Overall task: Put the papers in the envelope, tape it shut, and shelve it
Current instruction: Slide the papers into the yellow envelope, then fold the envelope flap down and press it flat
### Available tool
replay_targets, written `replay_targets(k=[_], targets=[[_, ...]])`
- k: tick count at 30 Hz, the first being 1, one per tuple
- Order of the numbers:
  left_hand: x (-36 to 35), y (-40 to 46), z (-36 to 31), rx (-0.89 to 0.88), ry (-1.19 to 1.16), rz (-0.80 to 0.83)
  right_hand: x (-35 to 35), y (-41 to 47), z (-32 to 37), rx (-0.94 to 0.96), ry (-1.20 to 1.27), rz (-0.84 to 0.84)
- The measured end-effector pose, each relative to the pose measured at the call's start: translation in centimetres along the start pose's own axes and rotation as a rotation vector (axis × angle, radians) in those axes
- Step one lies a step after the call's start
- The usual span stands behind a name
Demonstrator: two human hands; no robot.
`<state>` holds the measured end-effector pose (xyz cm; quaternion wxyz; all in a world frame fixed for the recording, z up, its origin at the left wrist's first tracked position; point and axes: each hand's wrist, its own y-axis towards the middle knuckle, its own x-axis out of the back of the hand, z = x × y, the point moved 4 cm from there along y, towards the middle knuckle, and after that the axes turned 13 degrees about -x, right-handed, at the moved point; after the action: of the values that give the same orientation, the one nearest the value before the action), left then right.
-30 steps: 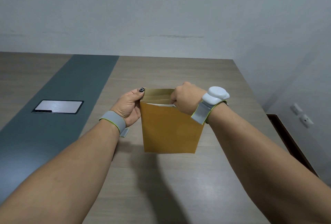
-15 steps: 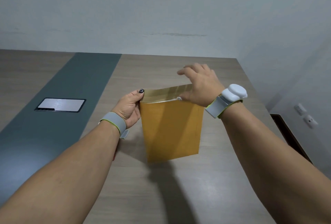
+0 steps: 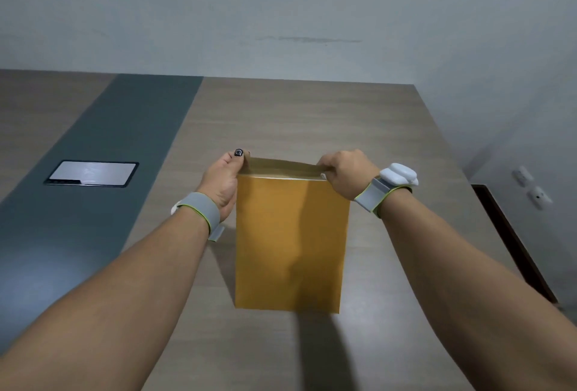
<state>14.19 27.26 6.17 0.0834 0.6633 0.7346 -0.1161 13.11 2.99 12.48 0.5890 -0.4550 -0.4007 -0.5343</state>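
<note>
A: Two hands on the envelope (image 3: 290, 240), one at each top corner. Your left hand (image 3: 223, 180) pinches the left corner of the flap (image 3: 281, 165); your right hand (image 3: 346, 172) pinches the right corner. It stands upright above the table (image 3: 312, 115), between your wrists.

B: Papers?

A: A thin white edge (image 3: 281, 177) shows at the mouth, so judged inside. No tape or shelf in view.

B: Advice for the fold?

A: Bring both corners toward you evenly, crease along the mouth, keep the white edge below the fold. Uneven pull will likely skew the flap.
</note>
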Motion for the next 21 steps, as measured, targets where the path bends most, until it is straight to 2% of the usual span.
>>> replay_targets(k=[3,11,21], targets=[[0.9,0.3,1.8,0.047,0.132,0.03,-2.4,0.4,-0.3,-0.015,0.016,0.058],[3.4,-0.3,7.1,0.094,0.315,0.009,-9.1,0.6,-1.4,0.046,0.035,0.078],[5.5,0.0,14.2,0.157,0.638,0.128,-19.2,2.0,-3.6,-0.002,0.024,0.22]])
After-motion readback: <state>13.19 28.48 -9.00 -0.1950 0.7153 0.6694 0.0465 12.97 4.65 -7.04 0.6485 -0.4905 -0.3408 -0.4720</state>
